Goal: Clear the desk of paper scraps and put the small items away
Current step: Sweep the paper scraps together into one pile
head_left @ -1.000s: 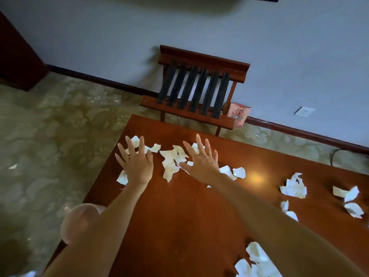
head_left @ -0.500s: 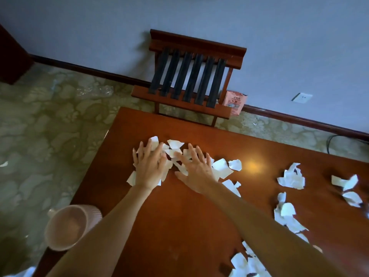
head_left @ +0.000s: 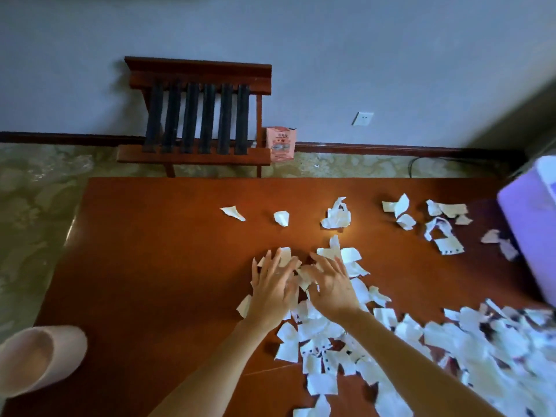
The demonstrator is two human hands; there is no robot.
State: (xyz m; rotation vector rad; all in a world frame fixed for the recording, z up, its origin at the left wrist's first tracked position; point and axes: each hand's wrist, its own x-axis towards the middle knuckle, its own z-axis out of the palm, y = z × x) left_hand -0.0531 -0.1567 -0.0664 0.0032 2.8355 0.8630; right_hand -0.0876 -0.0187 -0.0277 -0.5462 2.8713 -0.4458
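Note:
Torn white paper scraps lie all over the brown wooden desk (head_left: 156,266). My left hand (head_left: 272,287) and my right hand (head_left: 329,285) lie flat side by side, fingers spread, palms down on a bunch of scraps (head_left: 301,278) near the desk's middle. A big heap of scraps (head_left: 451,344) spreads from my wrists to the right front. Loose scraps sit farther back: two small ones (head_left: 233,212) (head_left: 282,218), a crumpled one (head_left: 336,216) and several at the back right (head_left: 442,227).
A pink waste bin (head_left: 36,359) stands on the floor beside the desk's left front corner. A purple box (head_left: 532,233) sits at the desk's right edge. Behind the desk are a wooden rack with dark slats (head_left: 198,115), a pink packet (head_left: 281,143) and the wall.
Both hands have slid toward me across the desk, dragging the scraps under them from the far left corner to the middle. The view has swung right and down, showing the big heap.

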